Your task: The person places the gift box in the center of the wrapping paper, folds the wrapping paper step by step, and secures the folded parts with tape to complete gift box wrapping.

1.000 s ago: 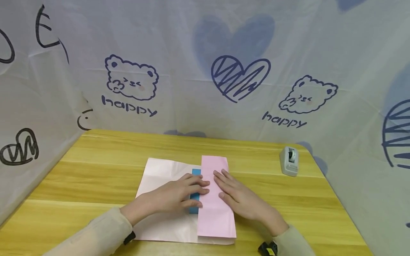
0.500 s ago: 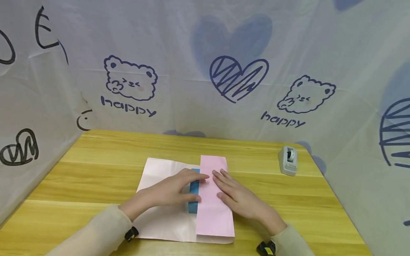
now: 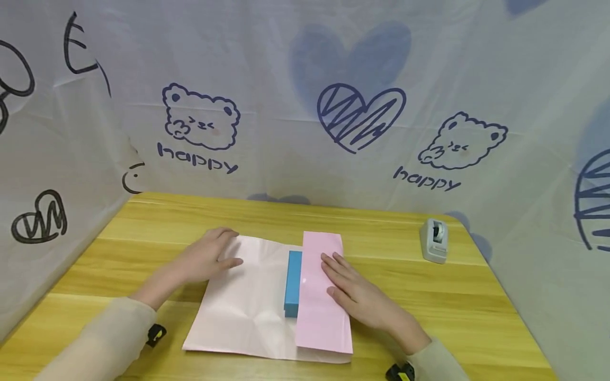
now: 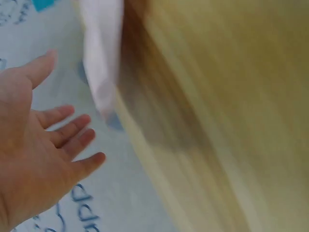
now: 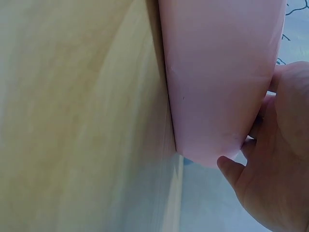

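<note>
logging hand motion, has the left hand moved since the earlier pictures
Yes: against the tape dispenser, the left hand has moved left, away from the blue box.

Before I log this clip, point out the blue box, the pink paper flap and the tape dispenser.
Blue box [image 3: 293, 278], head view: on its exposed top face.
Pink paper flap [image 3: 316, 297], head view: middle of its upper face.
Tape dispenser [image 3: 434, 245], head view: middle of its body.

Blue box [image 3: 293, 281] partly under pink flap [image 3: 317, 299]

The head view looks forward and down over the yellow wood-grain worktop [image 3: 395, 286]; both close wrist views share the pale-pink folded paper sheet [image 3: 267, 301], left at eleven o'clock, right at two.
</note>
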Demonstrator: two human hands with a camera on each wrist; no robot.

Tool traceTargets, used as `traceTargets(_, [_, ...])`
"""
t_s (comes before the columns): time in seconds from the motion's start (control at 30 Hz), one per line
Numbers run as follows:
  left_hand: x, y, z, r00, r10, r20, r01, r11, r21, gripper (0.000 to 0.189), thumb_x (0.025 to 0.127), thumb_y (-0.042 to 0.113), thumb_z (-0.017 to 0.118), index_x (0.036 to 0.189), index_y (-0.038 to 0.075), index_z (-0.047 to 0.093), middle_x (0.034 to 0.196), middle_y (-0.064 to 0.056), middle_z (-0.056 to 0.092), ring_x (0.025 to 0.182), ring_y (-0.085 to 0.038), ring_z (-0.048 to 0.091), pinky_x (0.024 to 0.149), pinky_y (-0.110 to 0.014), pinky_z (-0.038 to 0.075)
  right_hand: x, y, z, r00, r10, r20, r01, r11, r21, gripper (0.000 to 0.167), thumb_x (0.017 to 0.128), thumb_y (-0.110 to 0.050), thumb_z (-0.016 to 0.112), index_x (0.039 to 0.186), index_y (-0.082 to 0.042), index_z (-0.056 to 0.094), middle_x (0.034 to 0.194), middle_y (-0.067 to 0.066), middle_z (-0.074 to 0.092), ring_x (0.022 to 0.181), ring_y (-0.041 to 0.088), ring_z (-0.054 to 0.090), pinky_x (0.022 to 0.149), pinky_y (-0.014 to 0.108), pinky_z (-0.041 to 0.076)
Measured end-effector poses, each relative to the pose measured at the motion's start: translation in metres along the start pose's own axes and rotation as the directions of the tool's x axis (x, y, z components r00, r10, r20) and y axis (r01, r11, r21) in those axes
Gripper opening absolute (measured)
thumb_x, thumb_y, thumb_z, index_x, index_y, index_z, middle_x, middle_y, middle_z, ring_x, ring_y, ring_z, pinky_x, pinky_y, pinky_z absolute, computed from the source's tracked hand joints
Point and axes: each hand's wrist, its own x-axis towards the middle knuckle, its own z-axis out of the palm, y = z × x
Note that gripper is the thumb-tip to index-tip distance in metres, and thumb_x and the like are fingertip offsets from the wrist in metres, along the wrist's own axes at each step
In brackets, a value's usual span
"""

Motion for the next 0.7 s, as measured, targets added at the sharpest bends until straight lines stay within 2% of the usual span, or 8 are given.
traceTargets(0.17, [-0.008, -0.024, -0.002, 0.988, -0.123, 0.098, 0.123, 0.992, 0.006, 0.079, 0.101, 0.041, 0.067, 0.149, -0.016, 0.041, 0.154, -0.038, 0.038, 0.142, -0.055, 0.035, 0.116, -0.067, 0.034, 0.0, 0.001, -0.001, 1.0, -0.005, 0.0, 0.005, 1.0, 0.005, 0.058, 0.113, -0.04, 0.04, 0.165, -0.016, 0.029, 0.173, -0.009, 0.015, 0.161, 0.018, 0.006, 0.127, 0.048, 0.019])
traceTargets(0.3, [-0.015, -0.032, -0.003, 0.974, -0.154, 0.164, 0.15, 0.988, 0.036, 0.082, 0.101, 0.048, 0.064, 0.146, -0.018, 0.044, 0.155, -0.04, 0.033, 0.142, -0.058, 0.031, 0.113, -0.07, 0.034, 0.0, 0.001, 0.0, 1.0, -0.003, 0.005, 0.003, 1.0, 0.014, 0.058, 0.113, -0.04, 0.039, 0.165, -0.016, 0.029, 0.173, -0.009, 0.015, 0.161, 0.018, 0.005, 0.127, 0.048, 0.019])
traceTargets(0.47, [-0.02, -0.034, 0.0, 0.973, -0.131, 0.19, 0.129, 0.991, 0.022, 0.079, 0.102, 0.05, 0.063, 0.147, -0.013, 0.048, 0.156, -0.037, 0.035, 0.143, -0.057, 0.031, 0.112, -0.07, 0.035, 0.0, 0.002, 0.0, 1.0, -0.001, 0.002, 0.001, 1.0, 0.018, 0.059, 0.113, -0.041, 0.04, 0.165, -0.017, 0.029, 0.173, -0.009, 0.015, 0.161, 0.017, 0.005, 0.127, 0.048, 0.019])
traceTargets(0.7, [-0.026, -0.032, 0.001, 0.99, -0.066, 0.127, 0.07, 0.997, -0.029, 0.056, 0.102, 0.041, 0.066, 0.135, -0.005, 0.062, 0.143, -0.027, 0.054, 0.135, -0.049, 0.046, 0.11, -0.064, 0.043, 0.001, 0.003, 0.0, 1.0, 0.003, 0.006, -0.003, 1.0, 0.014, 0.059, 0.112, -0.043, 0.039, 0.165, -0.018, 0.029, 0.173, -0.011, 0.015, 0.161, 0.017, 0.005, 0.127, 0.048, 0.019])
